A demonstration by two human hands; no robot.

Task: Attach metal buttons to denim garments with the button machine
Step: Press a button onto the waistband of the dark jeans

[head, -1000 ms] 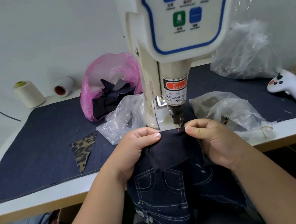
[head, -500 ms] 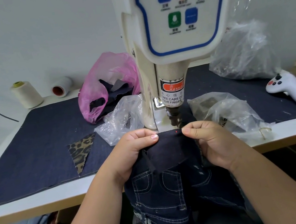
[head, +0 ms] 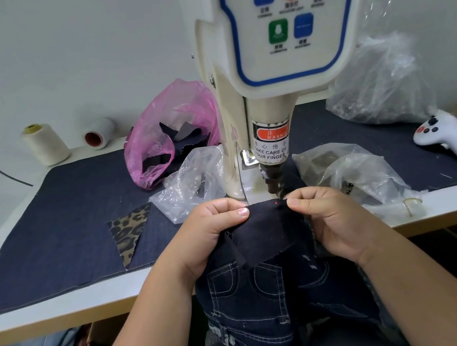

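I see my left hand [head: 215, 228] and right hand [head: 330, 216] each pinching the top edge of the dark blue denim garment with pale stitching [head: 264, 236], stretched just in front of the cream button machine [head: 271, 55], under its metal head. A red light dot [head: 276, 203] sits on the cloth between my thumbs. Left of the machine lies a pink plastic bag [head: 173, 133].

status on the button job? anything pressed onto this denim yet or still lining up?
Done: the denim garment is brought up to the button machine. No button shows on its visible fabric.
In hand: the left hand and right hand pinch the dark edge, with the red laser dot between the thumbs, just in front of the press head.
Left: pressing the button.
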